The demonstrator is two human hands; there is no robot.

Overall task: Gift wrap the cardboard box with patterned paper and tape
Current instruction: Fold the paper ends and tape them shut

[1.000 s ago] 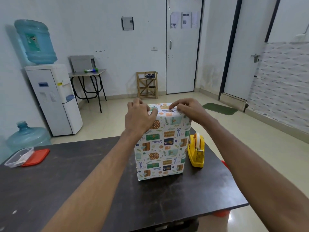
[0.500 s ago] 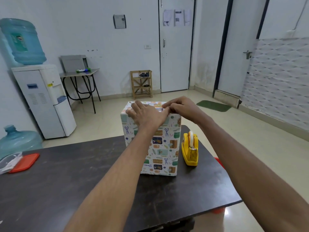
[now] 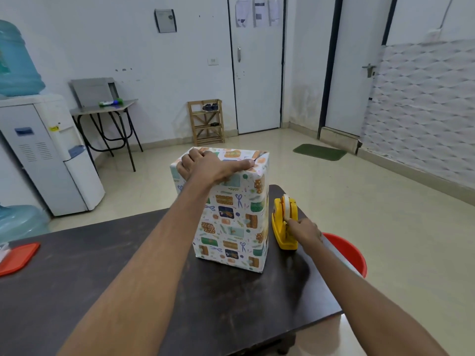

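The box (image 3: 231, 222), covered in white patterned paper, stands upright on the dark table (image 3: 102, 265). My left hand (image 3: 205, 165) lies on its top. The fingers curl over the top left edge and the thumb stretches along the front top edge, holding the folded paper down. A paper flap sticks up slightly at the top right corner. Just right of the box sits a yellow tape dispenser (image 3: 279, 227). My right hand (image 3: 304, 229) is at its near side, with fingertips pinching the tape end at the cutter.
A red bucket (image 3: 349, 253) stands on the floor past the table's right edge. A red lid (image 3: 18, 255) lies at the table's far left. A water dispenser (image 3: 51, 155) and a spare bottle stand at the left wall.
My right hand left the top of the box and dropped to the tape dispenser. My left hand spread across the box top, and the box turned slightly.
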